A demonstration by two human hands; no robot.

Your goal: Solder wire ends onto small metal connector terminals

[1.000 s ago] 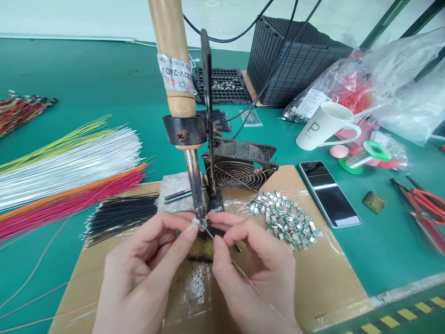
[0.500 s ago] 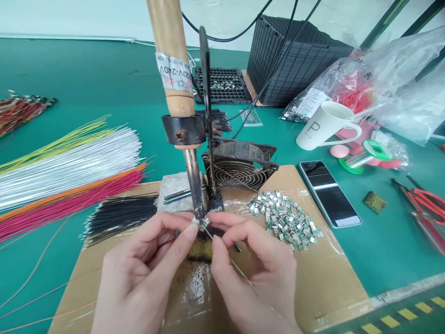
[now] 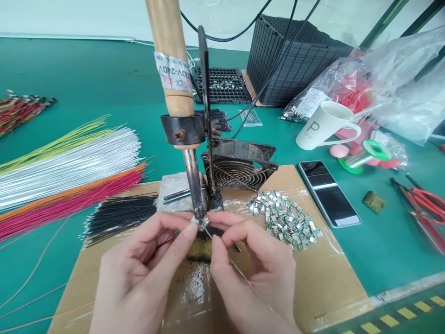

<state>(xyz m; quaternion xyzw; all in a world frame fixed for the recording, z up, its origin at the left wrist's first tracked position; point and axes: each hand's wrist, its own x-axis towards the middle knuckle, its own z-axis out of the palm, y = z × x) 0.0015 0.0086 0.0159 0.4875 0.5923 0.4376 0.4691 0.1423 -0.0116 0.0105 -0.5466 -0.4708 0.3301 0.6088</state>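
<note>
A soldering iron with a wooden handle points down from its black stand, its tip between my hands. My left hand pinches a small metal-and-green connector right by the tip. My right hand is closed on a thin pale wire, whose upper end meets the connector. The exact joint under the tip is too small to make out. Below the tip lies a dark-stained yellow sponge.
Loose connectors are piled on the cardboard, right of my hands. A black fan stands behind. Coloured wires lie left; a phone, mug, solder spool and pliers are at right.
</note>
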